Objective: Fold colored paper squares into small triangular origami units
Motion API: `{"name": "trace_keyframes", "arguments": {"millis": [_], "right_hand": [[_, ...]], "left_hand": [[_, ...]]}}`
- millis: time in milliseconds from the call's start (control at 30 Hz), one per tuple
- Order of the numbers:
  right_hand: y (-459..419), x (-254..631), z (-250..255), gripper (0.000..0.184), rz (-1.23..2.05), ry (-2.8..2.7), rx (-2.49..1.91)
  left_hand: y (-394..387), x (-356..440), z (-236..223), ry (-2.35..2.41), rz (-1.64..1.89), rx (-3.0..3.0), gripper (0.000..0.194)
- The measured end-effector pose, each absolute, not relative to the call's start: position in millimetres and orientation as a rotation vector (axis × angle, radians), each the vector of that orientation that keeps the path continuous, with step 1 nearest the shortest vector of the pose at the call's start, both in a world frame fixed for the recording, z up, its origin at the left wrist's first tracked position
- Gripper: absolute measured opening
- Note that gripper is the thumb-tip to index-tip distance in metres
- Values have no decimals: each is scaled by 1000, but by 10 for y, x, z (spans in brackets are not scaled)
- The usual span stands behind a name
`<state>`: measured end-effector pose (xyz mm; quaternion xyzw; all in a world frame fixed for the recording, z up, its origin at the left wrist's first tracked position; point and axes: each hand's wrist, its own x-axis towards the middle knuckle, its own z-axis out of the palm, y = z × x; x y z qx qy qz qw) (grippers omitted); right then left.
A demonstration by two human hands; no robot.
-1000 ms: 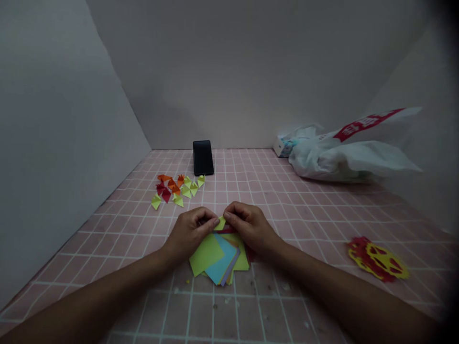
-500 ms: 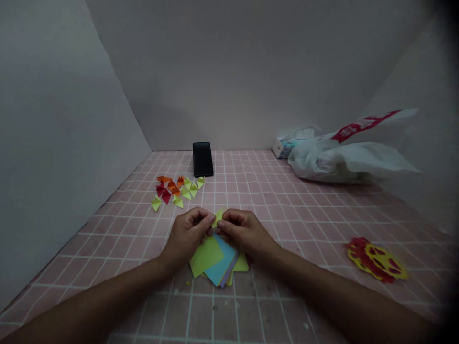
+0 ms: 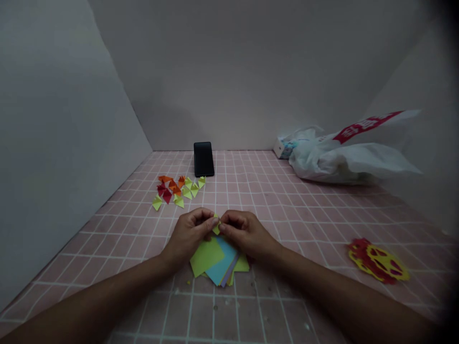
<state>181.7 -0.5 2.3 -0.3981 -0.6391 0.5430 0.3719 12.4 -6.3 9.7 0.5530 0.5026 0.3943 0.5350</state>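
Between my two hands is a small folded yellow paper piece [image 3: 216, 230], mostly covered by my fingers. My left hand [image 3: 189, 235] pinches its left side with thumb and fingertips. On the other side, my right hand [image 3: 248, 233] pinches it the same way. Just below lies a fanned stack of paper sheets, with a yellow-green sheet [image 3: 206, 258] and a light blue sheet [image 3: 224, 263] on top. Farther left on the table sit several small folded shapes: yellow paper shapes [image 3: 194, 189], orange paper shapes [image 3: 174, 187] and red paper shapes [image 3: 167, 195].
A black phone [image 3: 203, 159] leans near the back wall. At the back right rest a white plastic bag [image 3: 333, 162] and a small box [image 3: 283, 148]. Red and yellow paper cutouts [image 3: 380, 262] lie at right on the pink tiled table surface [image 3: 287, 215].
The yellow paper piece shows less and sits slightly lower between my fingers. My fingertips have come closer together. The view has shifted very slightly.
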Motion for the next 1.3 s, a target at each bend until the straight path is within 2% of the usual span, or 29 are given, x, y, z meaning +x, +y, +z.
{"name": "trace_keyframes", "arguments": {"millis": [500,833,1133,1300], "right_hand": [[-25,1820,108,18,1614,-1590,-900],[1,1826,78,23,1428,-1537,-998],[17,1833,71,23,1456,-1514,-1002],[-4,1837,65,26,1392,-1477,-1068]], "left_hand": [[-79,92,94,1185,993,1382,28],[-37,109,78,1132,885,1323,30],[-82,130,106,1083,715,1423,30],[-91,132,114,1049,754,1451,28]]}}
